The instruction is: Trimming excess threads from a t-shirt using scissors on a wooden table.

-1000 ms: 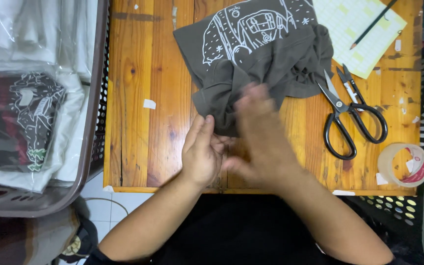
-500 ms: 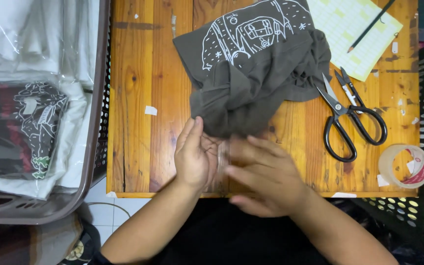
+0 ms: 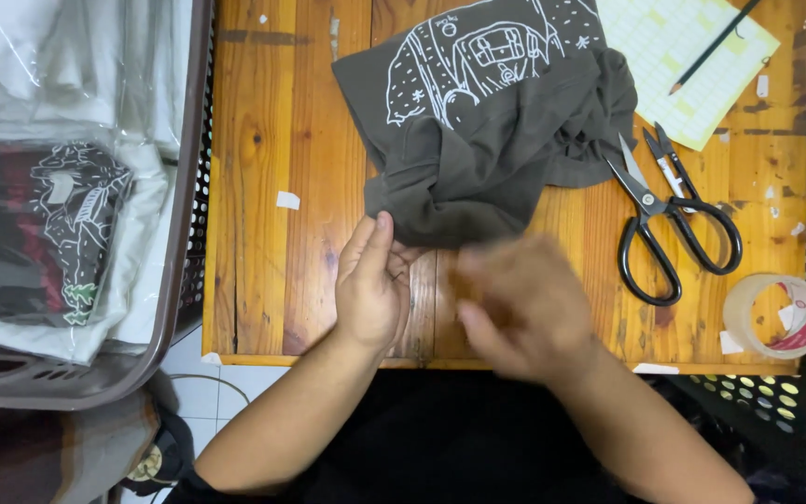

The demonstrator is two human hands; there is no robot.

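Left hand (image 3: 372, 289) lay flat, fingers together, tips touching the crumpled grey shirt (image 3: 487, 140) mid-worktop (image 3: 263, 140); right hand (image 3: 524, 308) was blurred, so its grip I couldn't tell; a careless tug might have dragged cloth onto the black scissors (image 3: 669, 219) just beside; tape roll (image 3: 776, 317) at the right edge, pencil (image 3: 713, 44) on paper farther off.

Worn wooden plank table (image 3: 272, 140), white tiled floor (image 3: 200, 383) below, grey basket (image 3: 95, 378) alongside
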